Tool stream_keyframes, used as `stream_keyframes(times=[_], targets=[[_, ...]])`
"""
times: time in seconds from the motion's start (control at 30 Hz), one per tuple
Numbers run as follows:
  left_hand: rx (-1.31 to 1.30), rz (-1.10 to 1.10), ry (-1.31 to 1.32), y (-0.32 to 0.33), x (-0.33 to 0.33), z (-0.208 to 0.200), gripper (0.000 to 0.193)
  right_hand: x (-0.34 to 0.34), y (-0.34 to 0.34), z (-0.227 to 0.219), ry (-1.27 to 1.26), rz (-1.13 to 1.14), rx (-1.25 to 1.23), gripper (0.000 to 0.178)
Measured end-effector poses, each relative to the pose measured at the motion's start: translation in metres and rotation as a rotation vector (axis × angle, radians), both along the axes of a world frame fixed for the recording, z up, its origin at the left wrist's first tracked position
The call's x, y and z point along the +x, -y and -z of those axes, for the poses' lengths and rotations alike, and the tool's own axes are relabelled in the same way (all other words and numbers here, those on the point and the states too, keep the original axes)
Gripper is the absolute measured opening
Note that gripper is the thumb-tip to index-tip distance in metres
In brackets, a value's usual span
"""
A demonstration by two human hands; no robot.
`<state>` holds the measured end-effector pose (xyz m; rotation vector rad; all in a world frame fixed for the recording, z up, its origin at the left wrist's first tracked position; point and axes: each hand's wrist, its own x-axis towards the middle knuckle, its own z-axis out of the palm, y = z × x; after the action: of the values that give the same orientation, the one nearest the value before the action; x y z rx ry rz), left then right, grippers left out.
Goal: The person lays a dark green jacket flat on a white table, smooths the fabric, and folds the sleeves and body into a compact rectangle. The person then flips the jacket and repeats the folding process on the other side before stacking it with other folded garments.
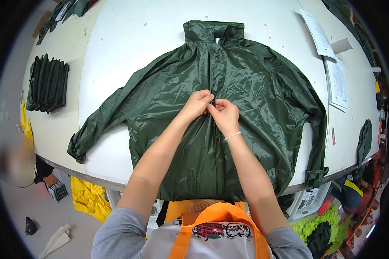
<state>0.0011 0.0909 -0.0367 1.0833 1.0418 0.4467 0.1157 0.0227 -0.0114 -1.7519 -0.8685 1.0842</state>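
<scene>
A shiny dark green rain jacket (pixel 250 90) lies spread out, its collar (pixel 199 31) toward the far side and its sleeves out to both sides. Over the middle of its front, my left hand (pixel 196 105) pinches the jacket's centre front edge. Close beside it, my right hand (pixel 227 116) is also closed in a pinch on that edge, thumb against fingers. The fingertips of both hands nearly meet. Whether a zip or a snap sits between them is hidden by the fingers.
A white table (pixel 129 39) bears the jacket. Folded dark green bundles (pixel 49 84) stand at the left. Paper sheets (pixel 336 82), a small red pen-like tool (pixel 333 136) and a green fabric piece (pixel 364 140) lie at the right. Yellow fabric (pixel 88 198) hangs below the left edge.
</scene>
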Motion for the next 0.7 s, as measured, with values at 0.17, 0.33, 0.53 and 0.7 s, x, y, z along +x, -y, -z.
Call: stream_keyframes(times=[0.17, 0.33, 0.53, 0.7], targets=[[0.195, -0.055, -0.096, 0.012, 0.004, -0.006, 0.017, 0.000, -0.003, 0.038, 0.018, 0.013, 0.065, 0.017], [0.815, -0.187, -0.483, 0.056, -0.013, -0.025, 0.024, 0.013, 0.005, 0.041, 0.026, 0.023, 0.097, 0.018], [0.878, 0.045, -1.197, 0.192, -0.157, -0.043, 0.061, 0.079, 0.144, -0.014, 0.749, -0.209, 0.208, 0.042], [0.706, 0.041, -1.259, 0.238, -0.205, -0.016, 0.072, 0.135, 0.272, 0.006, 1.161, -0.237, -0.360, 0.061]])
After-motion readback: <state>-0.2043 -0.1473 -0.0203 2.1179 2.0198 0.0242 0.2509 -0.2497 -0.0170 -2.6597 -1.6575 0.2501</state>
